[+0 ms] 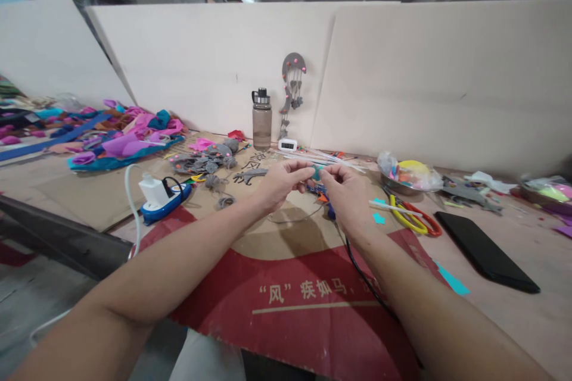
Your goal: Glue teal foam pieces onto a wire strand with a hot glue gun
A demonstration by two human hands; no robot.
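Both my hands meet above the middle of the bench, fingertips close together. Between them is a small teal piece [317,172], which looks like felt cut from sheet. My left hand [286,181] pinches its left side with thumb and forefinger. From the other side my right hand [345,190] pinches it too. Small teal star-like cut-outs [379,218] lie to the right of my right hand. Below my fingers a blue-handled tool with a black cord [353,256] is mostly hidden by my right hand.
A blue power strip [165,203] with a white plug stands left. Behind are a water bottle [261,122] and a small white digital timer [287,144]. Yellow-and-red-handled scissors or pliers [409,217] and a black phone [485,250] lie right. Felt scraps [129,137] pile up far left.
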